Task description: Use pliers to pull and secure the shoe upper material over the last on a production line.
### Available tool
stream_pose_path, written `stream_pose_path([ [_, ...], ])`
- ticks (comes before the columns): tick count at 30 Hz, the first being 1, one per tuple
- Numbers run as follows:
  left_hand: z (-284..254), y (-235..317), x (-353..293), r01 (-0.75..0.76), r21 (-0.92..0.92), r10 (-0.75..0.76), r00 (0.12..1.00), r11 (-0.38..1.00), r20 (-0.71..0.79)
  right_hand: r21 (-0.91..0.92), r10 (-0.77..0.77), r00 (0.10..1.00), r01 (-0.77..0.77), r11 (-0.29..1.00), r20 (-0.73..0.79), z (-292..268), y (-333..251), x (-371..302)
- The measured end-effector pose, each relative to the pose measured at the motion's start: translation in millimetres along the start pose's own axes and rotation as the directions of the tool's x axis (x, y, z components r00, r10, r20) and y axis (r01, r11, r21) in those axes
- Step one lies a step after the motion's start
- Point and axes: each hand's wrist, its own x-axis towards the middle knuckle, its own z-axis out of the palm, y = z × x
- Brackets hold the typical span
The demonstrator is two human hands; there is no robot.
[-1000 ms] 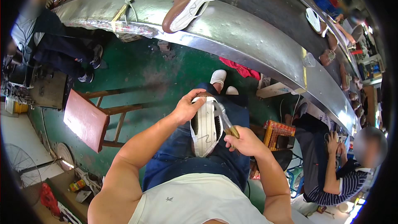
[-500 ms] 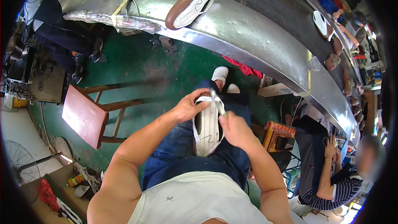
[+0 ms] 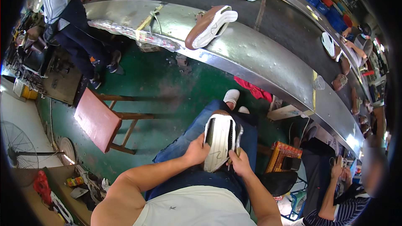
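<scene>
The left hand (image 3: 197,150) grips the left edge of an elongated brown-and-white shoe (image 3: 218,142), its smooth, lined white face upward, above blue denim trousers (image 3: 178,144). The right hand (image 3: 240,162) clasps a curved, shiny metal tool (image 3: 239,136) along its right side. Beyond: scuffed green floor (image 3: 201,79), pink-seated wooden stool (image 3: 98,119), dented metal bench (image 3: 272,46).

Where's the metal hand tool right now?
Head view, just right of centre: the metal hand tool is in the person's right grip, along the right side of the white-and-brown shoe.
</scene>
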Motion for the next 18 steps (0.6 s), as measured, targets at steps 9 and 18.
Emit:
stream_pose_path([
  [9,20,35,16,0.218,-0.215,-0.046,0.797,0.952,0.602,-0.051,-0.097,0.991,0.093,0.994,-0.092,-27,36,-42],
  [18,65,-23,26,0.160,-0.334,0.095,0.768,0.929,0.633,-0.251,0.042,0.987,-0.081,0.964,-0.156,-79,27,-114],
])
